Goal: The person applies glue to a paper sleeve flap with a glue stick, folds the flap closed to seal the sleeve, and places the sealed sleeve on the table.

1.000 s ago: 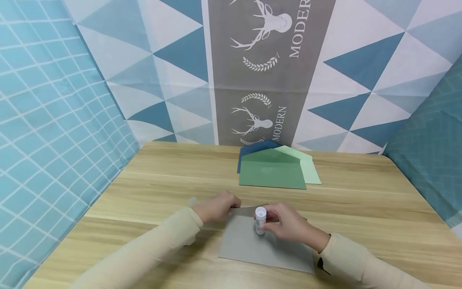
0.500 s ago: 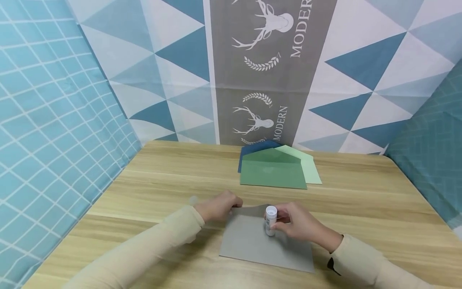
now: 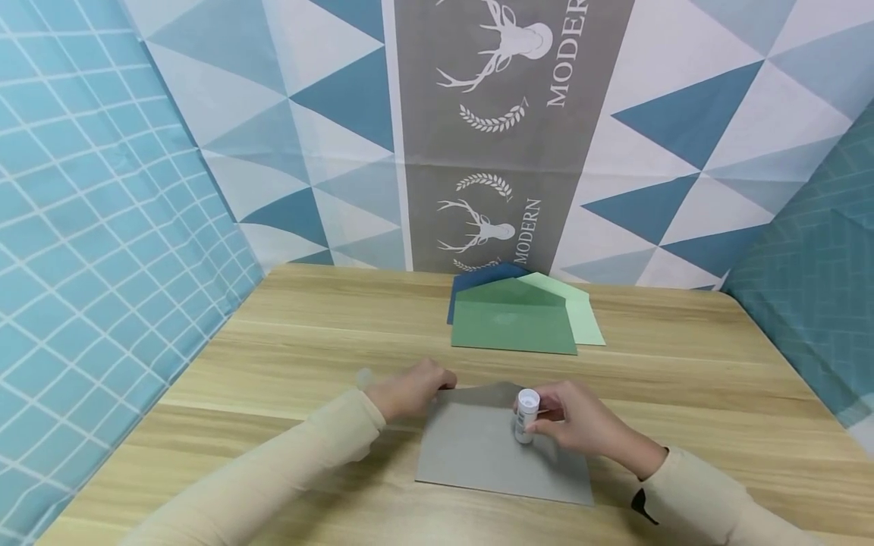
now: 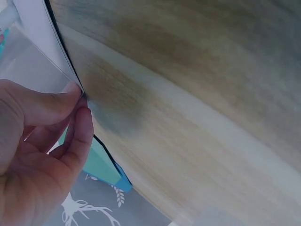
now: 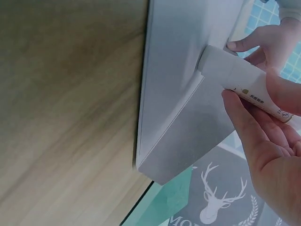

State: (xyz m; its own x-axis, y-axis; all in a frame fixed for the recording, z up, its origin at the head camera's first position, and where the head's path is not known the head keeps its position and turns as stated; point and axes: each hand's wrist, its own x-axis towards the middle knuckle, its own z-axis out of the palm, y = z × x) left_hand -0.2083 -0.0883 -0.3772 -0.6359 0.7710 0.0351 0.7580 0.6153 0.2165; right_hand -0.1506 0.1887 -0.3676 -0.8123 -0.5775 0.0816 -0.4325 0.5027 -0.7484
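Note:
A grey envelope (image 3: 471,455) lies on the wooden table with its flap unfolded at the far side. My left hand (image 3: 413,390) pinches its far left corner; thumb and fingers meet at the edge in the left wrist view, where the left hand (image 4: 44,136) fills the lower left. A white glue stick (image 3: 526,418) stands nearly upright on the envelope's right half, held between the thumb and fingers of my right hand (image 3: 576,421). In the right wrist view the glue stick (image 5: 244,82) meets the paper close to the flap's fold line. Its contact end is hidden from above.
Farther back, against the patterned cloth wall (image 3: 505,136), a green envelope (image 3: 512,330) overlaps a dark blue envelope (image 3: 467,284) and a light green envelope (image 3: 585,315). Blue checked cloth (image 3: 102,227) bounds the table on the left, teal cloth (image 3: 819,280) on the right.
My right hand has slid the glue stick rightward across the envelope, from near its middle to its right half. The left hand stays at the corner.

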